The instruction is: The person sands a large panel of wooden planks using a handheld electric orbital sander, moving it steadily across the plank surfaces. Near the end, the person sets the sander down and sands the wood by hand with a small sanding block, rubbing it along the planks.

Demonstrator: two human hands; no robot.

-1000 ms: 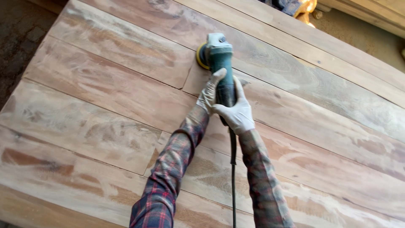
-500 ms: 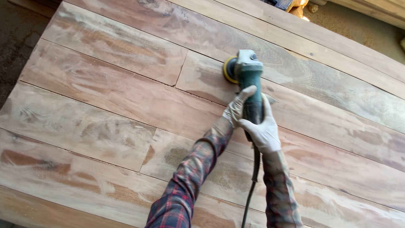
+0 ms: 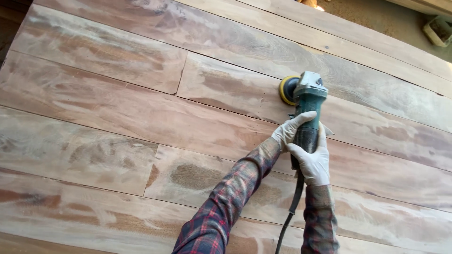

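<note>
While both gloved hands clasp the green angle grinder [image 3: 307, 107] | left hand [image 3: 293, 130] wraps its body from the left | right hand [image 3: 312, 162] closes on the handle below | yellow sanding disc [image 3: 286, 90] touches wooden planks [image 3: 141, 113] toward their upper right | black cord [image 3: 291, 211] hangs down.

Both gloved hands, left hand [image 3: 293, 131], right hand [image 3: 311, 162], gripping green angle grinder [image 3: 306, 101] (yellow disc seemingly touching), wooden planks [image 3: 117, 113]
</note>
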